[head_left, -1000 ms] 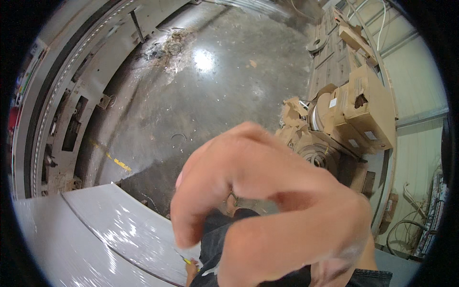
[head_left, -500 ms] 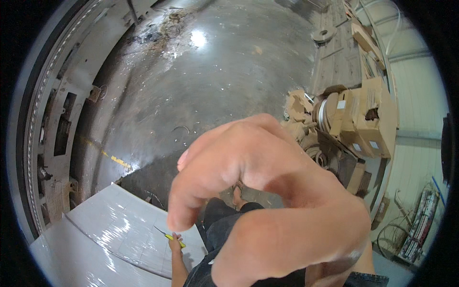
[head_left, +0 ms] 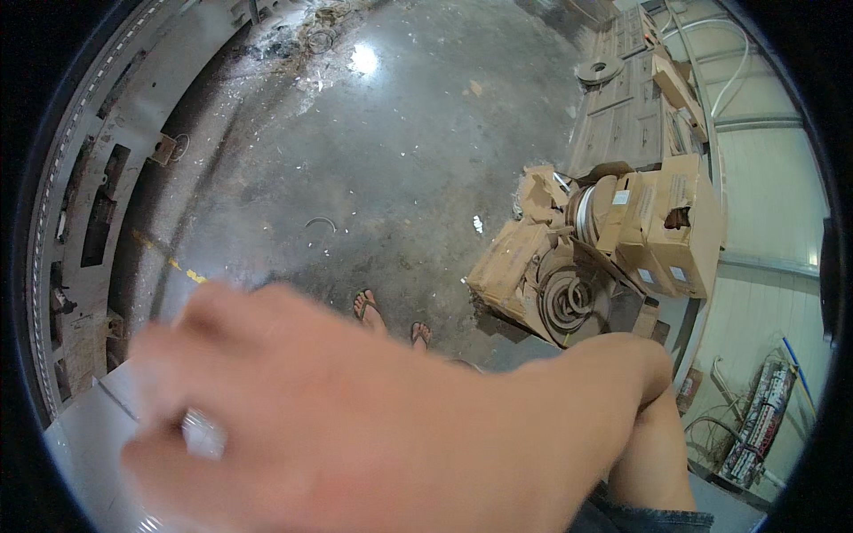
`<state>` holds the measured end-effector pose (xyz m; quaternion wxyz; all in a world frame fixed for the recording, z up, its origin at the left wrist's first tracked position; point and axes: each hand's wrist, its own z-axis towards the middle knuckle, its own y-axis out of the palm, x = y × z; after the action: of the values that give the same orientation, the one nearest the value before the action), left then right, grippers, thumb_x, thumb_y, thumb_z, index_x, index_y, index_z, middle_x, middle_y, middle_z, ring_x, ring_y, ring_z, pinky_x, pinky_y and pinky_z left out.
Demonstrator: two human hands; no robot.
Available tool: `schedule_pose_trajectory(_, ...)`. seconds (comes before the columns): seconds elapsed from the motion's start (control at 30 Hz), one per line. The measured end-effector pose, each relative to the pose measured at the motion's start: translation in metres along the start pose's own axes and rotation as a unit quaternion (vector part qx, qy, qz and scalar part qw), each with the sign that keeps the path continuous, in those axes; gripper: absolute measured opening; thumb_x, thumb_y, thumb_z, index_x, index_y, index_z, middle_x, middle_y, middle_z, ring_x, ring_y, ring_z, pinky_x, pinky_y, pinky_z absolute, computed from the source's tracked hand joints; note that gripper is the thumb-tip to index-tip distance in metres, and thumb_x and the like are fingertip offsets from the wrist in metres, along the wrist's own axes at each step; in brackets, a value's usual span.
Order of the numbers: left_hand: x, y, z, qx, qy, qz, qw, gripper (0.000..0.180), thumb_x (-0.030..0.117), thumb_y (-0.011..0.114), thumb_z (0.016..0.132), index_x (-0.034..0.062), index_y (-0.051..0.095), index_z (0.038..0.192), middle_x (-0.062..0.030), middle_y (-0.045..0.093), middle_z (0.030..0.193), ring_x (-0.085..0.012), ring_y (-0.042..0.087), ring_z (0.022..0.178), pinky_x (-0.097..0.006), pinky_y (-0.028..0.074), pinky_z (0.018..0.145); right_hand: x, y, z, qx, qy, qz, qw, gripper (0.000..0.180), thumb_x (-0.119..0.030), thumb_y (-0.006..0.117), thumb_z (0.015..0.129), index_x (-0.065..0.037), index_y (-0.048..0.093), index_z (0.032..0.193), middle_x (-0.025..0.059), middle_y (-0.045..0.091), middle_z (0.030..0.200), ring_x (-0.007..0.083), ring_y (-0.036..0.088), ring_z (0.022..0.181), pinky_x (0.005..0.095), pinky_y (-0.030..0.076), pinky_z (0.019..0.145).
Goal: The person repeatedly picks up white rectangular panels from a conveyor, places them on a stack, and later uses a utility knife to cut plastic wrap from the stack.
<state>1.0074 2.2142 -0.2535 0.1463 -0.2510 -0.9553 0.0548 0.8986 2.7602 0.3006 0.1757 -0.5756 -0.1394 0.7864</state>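
Head view, blurred right hand (head_left: 355, 417) close to lens, grip unclear, possibly over grey panel (head_left: 98, 435), cardboard boxes (head_left: 657, 222) beyond

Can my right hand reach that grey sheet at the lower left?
Probably yes. The right hand is stretched out over the grey sheet with nothing visible between them, though blur hides how high above it the hand is.

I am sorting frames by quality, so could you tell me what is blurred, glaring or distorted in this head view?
Head view: the right hand fills the lower frame, smeared and out of focus; a bright glare spot sits on the concrete floor; fisheye bending curves the metal frame at left; the cardboard boxes stay fairly sharp; black corners ring the picture.
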Motion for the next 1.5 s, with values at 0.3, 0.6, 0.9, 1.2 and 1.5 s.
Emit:
schedule_pose_trajectory(0.3,-0.006,0.016,-0.008,-0.018,-0.032,-0.027,0.999,0.052,0.047,0.055,0.108,-0.0014,0.061,0.127,-0.0174,0.072,0.116,-0.0317,0.071,0.102,-0.043,0.06,0.073,0.0,0.021,-0.016,-0.047,0.019,0.095,0.994,0.039,-0.048,0.067,0.098,-0.009,0.062,0.098,0.0108,0.064,0.109,0.0276,0.062,0.11,0.0476,0.044,0.101)
schedule_pose_trajectory(0.6,0.035,0.035,-0.025,-0.008,-0.017,-0.04,0.999,0.053,0.047,0.055,0.108,-0.002,0.058,0.129,-0.0175,0.072,0.116,-0.0307,0.072,0.102,-0.043,0.062,0.065,0.087,-0.01,-0.092,0.185,0.25,0.287,0.906,0.027,-0.035,0.059,0.105,-0.009,0.065,0.102,0.0097,0.069,0.119,0.0265,0.061,0.124,0.0495,0.043,0.113)
schedule_pose_trajectory(0.9,0.061,0.019,-0.002,-0.02,-0.022,-0.077,0.997,0.093,0.078,0.031,0.102,-0.0028,0.046,0.144,-0.0202,0.074,0.117,-0.0326,0.072,0.104,-0.045,0.061,0.069,0.17,0.167,-0.584,-0.085,0.728,-0.164,0.661,0.04,-0.035,0.061,0.096,0.001,0.071,0.112,0.0302,0.071,0.107,0.0472,0.069,0.099,0.0551,0.051,0.086)
schedule_pose_trajectory(1.2,0.045,0.064,-0.023,-0.008,0.024,-0.134,0.991,0.068,0.061,0.041,0.109,-0.0015,0.046,0.135,-0.02,0.074,0.109,-0.0281,0.075,0.08,-0.037,0.06,0.058,0.153,0.189,-0.734,0.02,0.793,0.108,0.599,0.035,-0.015,0.059,0.088,0.004,0.073,0.115,0.0181,0.076,0.11,0.0291,0.07,0.102,0.0414,0.052,0.091)
schedule_pose_trajectory(1.5,0.017,0.112,-0.112,0.052,0.11,-0.087,0.989,0.033,0.037,0.047,0.113,0.0036,0.047,0.115,-0.0148,0.067,0.078,-0.0245,0.065,0.053,-0.039,0.052,0.049,0.229,0.118,-0.511,-0.218,0.56,0.008,0.799,0.052,-0.001,0.058,0.084,0.0,0.064,0.135,0.0207,0.074,0.122,0.0334,0.072,0.112,0.0391,0.055,0.096)
